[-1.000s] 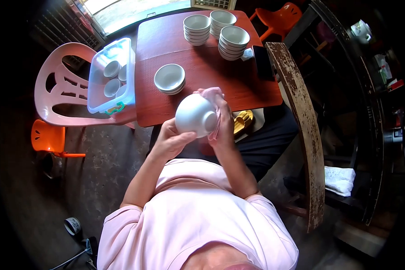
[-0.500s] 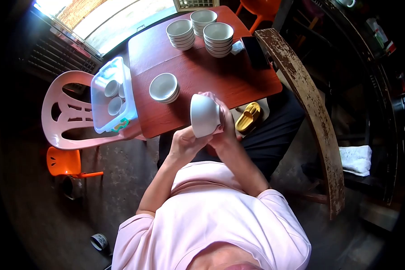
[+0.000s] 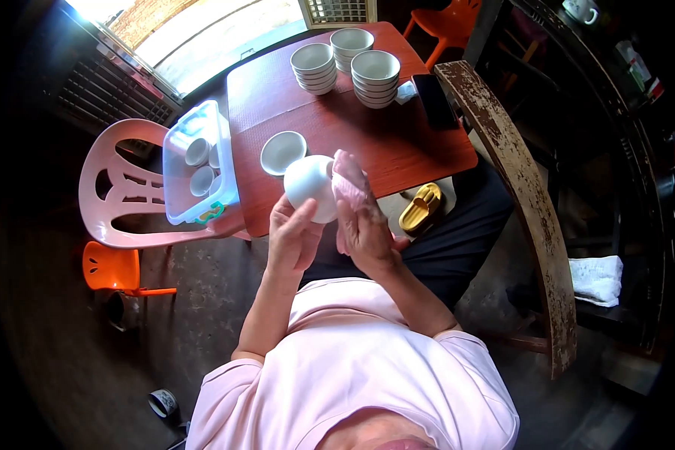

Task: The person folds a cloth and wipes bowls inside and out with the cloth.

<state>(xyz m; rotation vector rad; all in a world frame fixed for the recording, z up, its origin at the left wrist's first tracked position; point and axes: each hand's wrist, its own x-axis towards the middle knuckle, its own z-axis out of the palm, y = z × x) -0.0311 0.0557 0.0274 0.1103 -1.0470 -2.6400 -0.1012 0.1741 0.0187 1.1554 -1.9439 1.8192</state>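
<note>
My left hand [image 3: 294, 234] grips a white bowl [image 3: 307, 186], tilted on its side above the table's near edge. Its smooth outer wall faces me. My right hand [image 3: 366, 234] has a pink cloth [image 3: 349, 187] in it, held against the bowl's right side; part of its fingers is hidden behind the cloth. Just beyond the held bowl, another white bowl [image 3: 283, 150] stands upright on the red-brown table [image 3: 277, 105].
Three stacks of bowls [image 3: 375, 79] stand at the table's far end, beside a dark phone [image 3: 433, 101]. A clear plastic bin [image 3: 180, 199] with several cups rests on a pink chair [image 3: 97, 202] at left. A worn wooden bench [image 3: 532, 195] runs along the right.
The bowl has moved left and turned, and my hands have come apart to either side of it. The pink cloth now shows plainly in my right hand. The view has shifted slightly.
</note>
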